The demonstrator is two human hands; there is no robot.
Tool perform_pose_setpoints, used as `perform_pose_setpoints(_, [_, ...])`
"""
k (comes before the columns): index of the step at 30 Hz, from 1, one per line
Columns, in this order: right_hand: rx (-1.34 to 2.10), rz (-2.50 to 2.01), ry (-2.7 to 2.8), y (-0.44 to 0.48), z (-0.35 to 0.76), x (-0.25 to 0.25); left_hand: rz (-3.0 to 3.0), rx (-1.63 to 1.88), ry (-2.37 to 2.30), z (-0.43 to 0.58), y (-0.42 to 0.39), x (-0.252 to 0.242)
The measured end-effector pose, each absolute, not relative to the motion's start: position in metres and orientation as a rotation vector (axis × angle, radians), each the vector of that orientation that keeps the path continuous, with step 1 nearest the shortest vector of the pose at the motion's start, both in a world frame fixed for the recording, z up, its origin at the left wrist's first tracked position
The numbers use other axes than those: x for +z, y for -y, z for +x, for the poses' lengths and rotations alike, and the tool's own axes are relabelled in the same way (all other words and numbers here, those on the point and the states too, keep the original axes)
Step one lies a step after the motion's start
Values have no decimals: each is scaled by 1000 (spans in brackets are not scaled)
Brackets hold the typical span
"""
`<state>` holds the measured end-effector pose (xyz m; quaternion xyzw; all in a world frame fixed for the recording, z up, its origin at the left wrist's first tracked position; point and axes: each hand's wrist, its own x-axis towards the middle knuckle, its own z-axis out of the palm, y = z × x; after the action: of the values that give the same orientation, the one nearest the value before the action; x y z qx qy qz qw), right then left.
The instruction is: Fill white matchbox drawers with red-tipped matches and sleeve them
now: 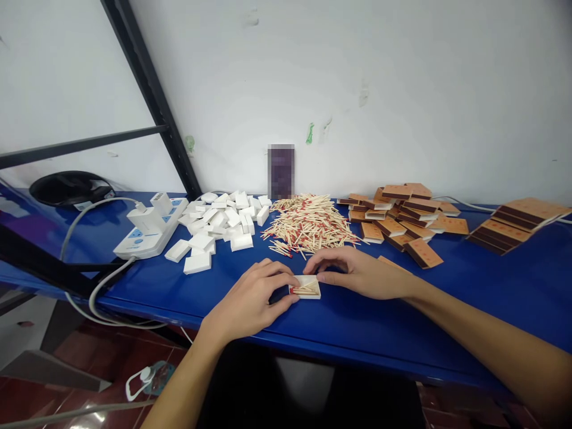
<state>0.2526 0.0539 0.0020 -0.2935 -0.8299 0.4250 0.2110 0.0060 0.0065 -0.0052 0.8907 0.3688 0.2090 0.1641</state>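
A small white matchbox tray lies on the blue tabletop with several red-tipped matches in it. My left hand holds its left end, thumb at the near side and fingers over the far side. Curved over the tray's far right corner is my right hand, its thumb tip at the rim and its fingers apart from the thumb. I see nothing held in it. Just beyond both hands spreads a large heap of loose matches.
White trays are piled at the left, beside a power strip with cables. Brown matchbox sleeves lie heaped at the right, with joined sleeves farther right. A black metal frame rises on the left before the wall.
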Motion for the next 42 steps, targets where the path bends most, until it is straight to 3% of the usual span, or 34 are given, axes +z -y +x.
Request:
perform_pose_setpoints(8, [1291,-762,2273,-58,256,2,2551,572,-1056,6,-6,-5])
perform_pose_setpoints(15, [1182,-837,2247,-56,247,-5,2590,538,-1064,8,-6,-3])
perform_pose_setpoints(27, [257,-833,2519,-27,234,-7,2562,607,-1082,9,-7,-5])
perform_pose_setpoints(35, [491,-871,2474,-22,231,-2,2573,596,-1091,8,-7,-6])
perform_pose_setpoints(42, [325,-924,2409,-39,243,-8,2549,597,-1057,9,-6,-5])
